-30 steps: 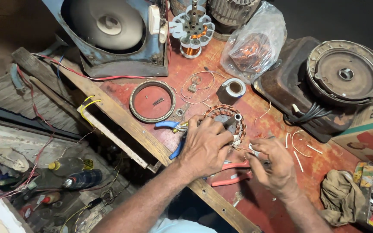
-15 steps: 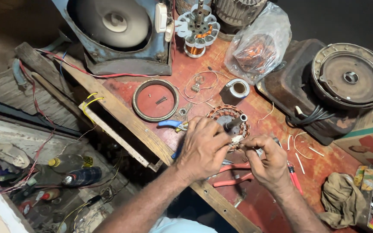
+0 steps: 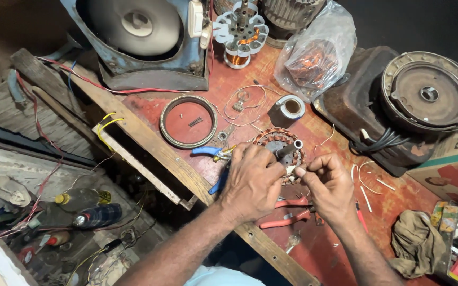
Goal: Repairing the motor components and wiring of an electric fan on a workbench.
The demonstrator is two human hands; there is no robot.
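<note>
Left hand [image 3: 253, 182], right hand [image 3: 328, 186]: bare, no gloves, forearms uncovered; pale shirt edge at bottom.

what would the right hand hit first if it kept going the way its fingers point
Its fingers aim up-left, so the right hand would probably first meet the copper-wound stator under the left hand, though depth is hard to judge from above.

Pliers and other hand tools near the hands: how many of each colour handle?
Blue-handled pliers: 1
Red-handled pliers: 1
Red-handled screwdriver: 1
Total: 3, all on the red workbench, beside the left hand and right hand.
</note>
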